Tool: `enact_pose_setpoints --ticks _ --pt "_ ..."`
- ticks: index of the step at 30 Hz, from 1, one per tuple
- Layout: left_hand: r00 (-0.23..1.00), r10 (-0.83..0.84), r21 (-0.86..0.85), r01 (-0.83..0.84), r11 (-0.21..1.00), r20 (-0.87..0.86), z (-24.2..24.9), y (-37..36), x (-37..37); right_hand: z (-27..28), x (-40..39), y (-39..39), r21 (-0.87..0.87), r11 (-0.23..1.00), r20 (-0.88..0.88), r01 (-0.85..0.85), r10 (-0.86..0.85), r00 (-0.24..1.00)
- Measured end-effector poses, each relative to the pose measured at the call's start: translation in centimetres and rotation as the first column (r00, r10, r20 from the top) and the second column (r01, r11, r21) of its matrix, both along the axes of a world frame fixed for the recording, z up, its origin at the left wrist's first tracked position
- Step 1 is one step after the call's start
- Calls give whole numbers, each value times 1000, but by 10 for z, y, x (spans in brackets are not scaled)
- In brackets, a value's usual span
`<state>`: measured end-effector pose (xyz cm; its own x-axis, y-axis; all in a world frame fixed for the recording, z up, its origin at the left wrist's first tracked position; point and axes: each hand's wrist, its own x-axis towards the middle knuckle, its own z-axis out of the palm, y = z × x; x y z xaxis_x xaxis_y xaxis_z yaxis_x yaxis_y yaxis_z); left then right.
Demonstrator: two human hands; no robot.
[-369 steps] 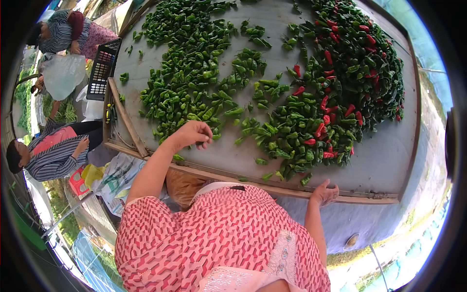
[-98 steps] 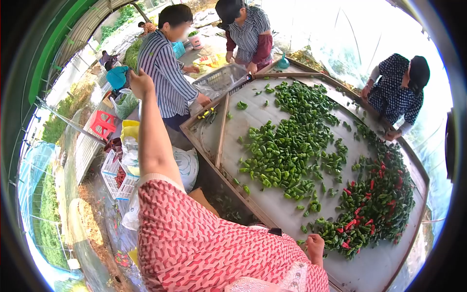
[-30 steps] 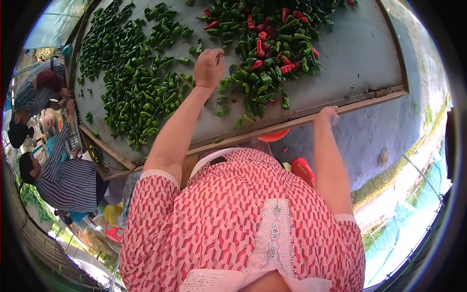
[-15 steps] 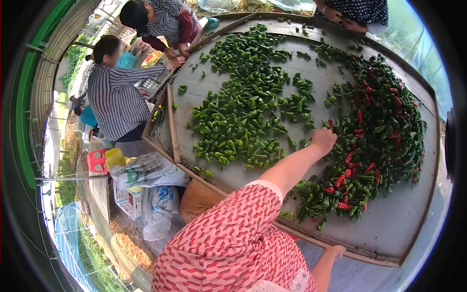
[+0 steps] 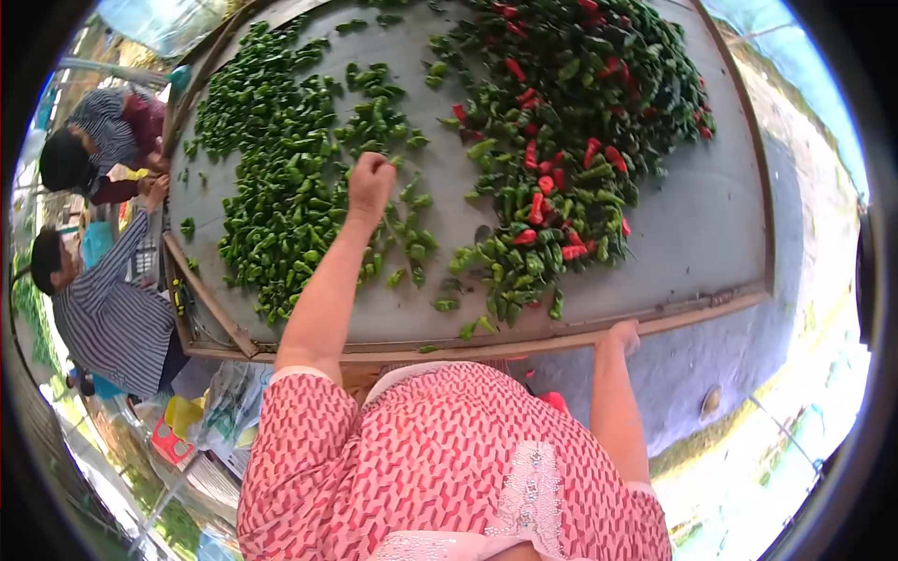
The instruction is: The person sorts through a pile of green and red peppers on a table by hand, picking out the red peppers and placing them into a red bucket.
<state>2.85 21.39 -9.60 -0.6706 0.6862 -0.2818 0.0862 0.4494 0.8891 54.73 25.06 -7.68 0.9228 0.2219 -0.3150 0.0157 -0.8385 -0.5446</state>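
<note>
My left hand (image 5: 371,192) is closed in a fist over the table, at the right side of a spread of green peppers (image 5: 285,201). What its curled fingers hold is too small to make out; a bit of green shows beside the fingertips. A few loose green peppers (image 5: 412,234) lie just right of the wrist. Farther right is a larger heap of dark green peppers (image 5: 599,84) with red peppers (image 5: 537,208) among them. My right hand (image 5: 622,336) is curled over the wooden rim (image 5: 673,321) at the table's near edge.
The grey tabletop (image 5: 687,229) has a raised wooden border. Two people in striped tops, one person (image 5: 122,313) nearer and another person (image 5: 103,131) beyond, stand along the left side. A red stool (image 5: 171,441) and plastic bags (image 5: 234,397) are at lower left.
My left hand has moved left from the edge of the mixed red and green heap to the green peppers. My right hand stays at the rim. The whole view has turned and shifted.
</note>
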Motion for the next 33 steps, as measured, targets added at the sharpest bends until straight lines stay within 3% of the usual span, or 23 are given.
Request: enact_pose_setpoints --ticks 1,3,7,9,12,15,17,21,24,27,30,33 --pt "888 148 113 -217 970 435 19 0 -5 3 -2 1 -22 1000 19 5 -4 1000" --pt "785 193 161 -348 924 589 36 9 -10 8 -3 -3 -22 1000 16 2 -1 1000" --pt "939 17 68 -43 997 345 15 56 -12 15 -12 3 1 1000 -5 11 -11 1000" --pt "993 -82 -67 88 994 87 7 94 -4 11 -10 4 -24 1000 12 14 -14 1000" --pt "931 -245 -218 189 958 -269 -5 145 7 0 0 1 -38 999 44 6 -4 999" --pt "833 -370 -407 194 892 -412 -17 178 21 6 -6 3 -28 1000 18 13 -12 1000" --pt "798 -468 -465 273 842 -379 -17 189 20 17 -12 6 3 1000 -72 31 -31 997" --pt "694 -626 -484 436 759 -356 -27 184 10 29 -25 8 43 998 -59 52 -49 997" --pt "697 -579 -301 494 815 -423 -32 161 5 29 -26 9 36 997 -58 62 -60 996" --pt "643 -550 -262 493 830 -533 -26 145 5 22 -19 8 10 999 -28 45 -45 999" --pt "666 -507 -137 526 840 -547 -10 138 12 17 -17 8 6 999 3 37 -37 999" --pt "493 -655 -310 609 730 -573 5 142 23 18 -19 6 26 999 -2 42 -42 999"
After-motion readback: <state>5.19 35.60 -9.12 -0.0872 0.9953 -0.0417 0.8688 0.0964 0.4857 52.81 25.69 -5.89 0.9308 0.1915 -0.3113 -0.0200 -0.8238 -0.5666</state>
